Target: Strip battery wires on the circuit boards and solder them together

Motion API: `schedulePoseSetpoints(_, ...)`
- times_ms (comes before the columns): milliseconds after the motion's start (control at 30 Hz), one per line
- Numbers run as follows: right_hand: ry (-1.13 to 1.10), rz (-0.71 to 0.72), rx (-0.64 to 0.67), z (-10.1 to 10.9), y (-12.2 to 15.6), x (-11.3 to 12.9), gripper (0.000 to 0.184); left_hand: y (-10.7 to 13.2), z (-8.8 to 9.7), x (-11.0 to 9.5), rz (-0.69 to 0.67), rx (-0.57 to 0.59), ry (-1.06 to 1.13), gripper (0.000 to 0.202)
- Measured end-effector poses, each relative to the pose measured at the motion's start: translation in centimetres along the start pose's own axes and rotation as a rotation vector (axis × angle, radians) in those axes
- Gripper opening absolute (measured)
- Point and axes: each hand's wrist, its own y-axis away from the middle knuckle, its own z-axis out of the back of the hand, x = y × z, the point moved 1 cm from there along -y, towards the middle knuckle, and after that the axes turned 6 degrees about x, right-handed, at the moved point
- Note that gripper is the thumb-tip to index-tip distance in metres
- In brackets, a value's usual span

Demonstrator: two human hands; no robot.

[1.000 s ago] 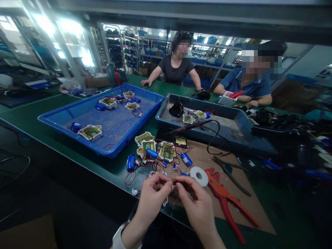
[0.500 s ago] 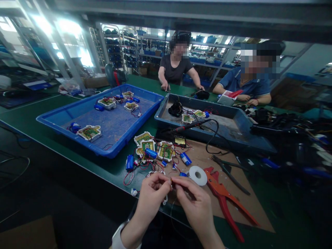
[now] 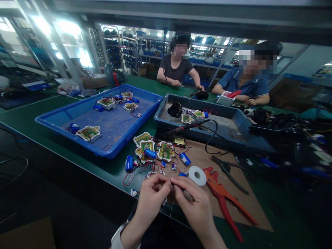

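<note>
Small piece (image 3: 171, 182), one, mostly hidden, direction and long axis unclear, pinched by left hand (image 3: 155, 193) and right hand (image 3: 194, 197), both nearly closed, one wire (image 3: 170, 212) curving below, two trays (image 3: 107, 154)

Left hand (image 3: 153, 196) and right hand (image 3: 195, 203) both bare, fingers to wrist. Left wrist wears a broad pale band (image 3: 117, 239), white to light grey, smooth, curved, watch-strap type; darker bit at its upper edge, dial not readable. Right forearm (image 3: 210, 235) bare down to frame edge. Dark clothing (image 3: 155, 232) between the arms, near black; cut and fabric lost in shadow.
</note>
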Motion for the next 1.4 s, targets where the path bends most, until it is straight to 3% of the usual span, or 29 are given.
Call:
schedulePoseSetpoints(233, -0.046, -0.102, -0.012, 0.4, -0.1, -0.3, 0.012, 0.1, -0.1, 0.3, -0.018, 0.061, 0.062, 0.022)
schedulePoseSetpoints(400, 0.002, -0.041, 0.008, 0.6, 0.1, -0.1, 0.01, 0.3, 0.4, 0.5, -0.04, 0.172, 0.022, 0.02)
schedulePoseSetpoints(633, 0.14, 0.019, 0.225, 1.8, -0.6, 0.7, 0.012, 1.0, 1.3, 0.3, -0.48, 0.229, -0.639, 0.018)
schedulePoseSetpoints(833, 0.055, -0.153, 0.324, 3.2, -0.2, 0.3, 0.016, 0.8, 1.4, 0.6, -0.646, 0.294, -0.752, 0.019)
schedulePoseSetpoints(900, 0.168, -0.225, 0.282, 4.8, 0.8, -0.6, 0.018, 0.6, 1.4, 0.4, -0.598, 0.224, -0.668, 0.016)
schedulePoseSetpoints(1000, 0.589, -0.397, 0.184, 8.0, 2.9, -2.5, 0.058, 0.4, 1.5, 0.3, -0.384, 0.114, -0.464, 0.015)
schedulePoseSetpoints(1100, 0.898, -0.601, 0.282, 10.6, 4.8, -4.5, 0.08, 0.3, 1.6, 0.4, -0.184, 0.086, -0.233, 0.018)
schedulePoseSetpoints(1200, 0.93, -0.696, 0.387, 12.0, 5.9, -5.8, 0.076, 0.1, 1.5, 0.5, -0.107, 0.08, -0.139, 0.019)
schedulePoseSetpoints(1333, 0.833, -0.728, 0.334, 13.8, 6.4, -6.9, 0.068, 0.2, 1.4, 0.6, -0.097, 0.104, -0.12, 0.018)
schedulePoseSetpoints(1400, 0.671, -0.78, 0.272, 14.7, 6.8, -7.3, 0.062, 0.3, 1.4, 0.6, -0.12, 0.118, -0.119, 0.017)
